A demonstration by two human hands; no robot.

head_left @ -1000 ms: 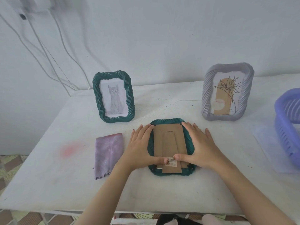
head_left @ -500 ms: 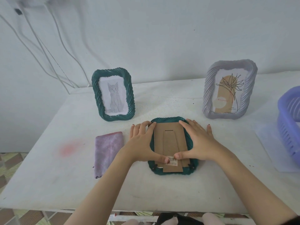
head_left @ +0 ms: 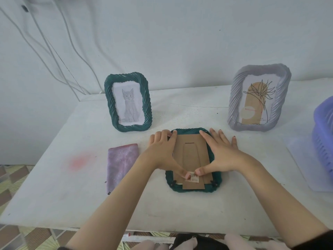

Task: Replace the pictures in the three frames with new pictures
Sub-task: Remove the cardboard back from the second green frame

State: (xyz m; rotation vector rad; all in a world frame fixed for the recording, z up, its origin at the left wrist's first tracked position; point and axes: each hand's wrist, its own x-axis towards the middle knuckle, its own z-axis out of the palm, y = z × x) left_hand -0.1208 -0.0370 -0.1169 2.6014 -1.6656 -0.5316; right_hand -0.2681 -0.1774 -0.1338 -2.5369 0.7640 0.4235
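Both hands [head_left: 193, 156] are lying flat and open on the face-down green frame [head_left: 192, 190] at center, thumbs pressing its cardboard back [head_left: 191, 156], long axis pointing away, gripping nothing.

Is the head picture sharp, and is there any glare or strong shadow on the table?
Head view: soft even light, no glare and only faint shadows on the table; the cat frame is sharp; the wide lens bends the edges, where the basket looks slightly soft.
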